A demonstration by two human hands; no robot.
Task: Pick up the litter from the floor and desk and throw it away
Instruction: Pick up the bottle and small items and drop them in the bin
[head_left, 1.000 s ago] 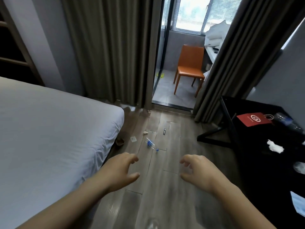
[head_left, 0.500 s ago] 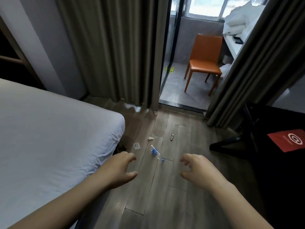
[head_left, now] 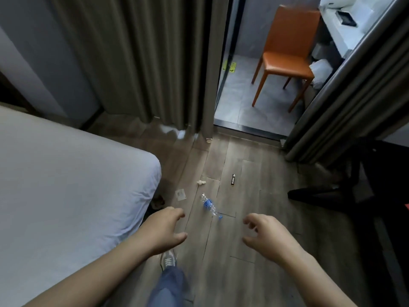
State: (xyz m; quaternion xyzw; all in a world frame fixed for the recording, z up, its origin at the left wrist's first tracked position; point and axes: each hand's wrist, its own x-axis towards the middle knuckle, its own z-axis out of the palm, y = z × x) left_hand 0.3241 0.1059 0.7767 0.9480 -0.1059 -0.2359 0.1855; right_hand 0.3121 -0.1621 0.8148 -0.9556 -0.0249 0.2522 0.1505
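The fingers [head_left: 176, 213] of the left hand [head_left: 164, 231] are loosely curled with the thumb held apart, a half-open claw that grips nothing. The right hand [head_left: 266, 237] mirrors it, fingers bent and spread, also empty. Both hover palm down above the wooden floor [head_left: 254, 196], reaching forward, which reads as readiness to stoop and grab rather than any hold. Between and just beyond them lies the nearest litter, a crushed clear plastic bottle [head_left: 209, 204] with a blue label, on its side on the boards. A little farther on are a small square packet [head_left: 180, 194] near the corner of the bed [head_left: 66, 185], a crumpled white scrap [head_left: 201, 182] and a thin black wrapper [head_left: 233, 180], all apart from one another. A grey shoe [head_left: 168, 260] set forward under the left wrist suggests the person is heading for this scatter. The dark desk [head_left: 389, 173] shows only at the right edge, and what lies on it cannot be made out. Past the curtains [head_left: 143, 63] an orange chair [head_left: 285, 52] stands on tiles beyond the doorway. A pale bag-like thing beside it might be a bin liner, though I cannot tell. By the look of it neither hand has any litter yet, and the bottle seems the likely first pick.
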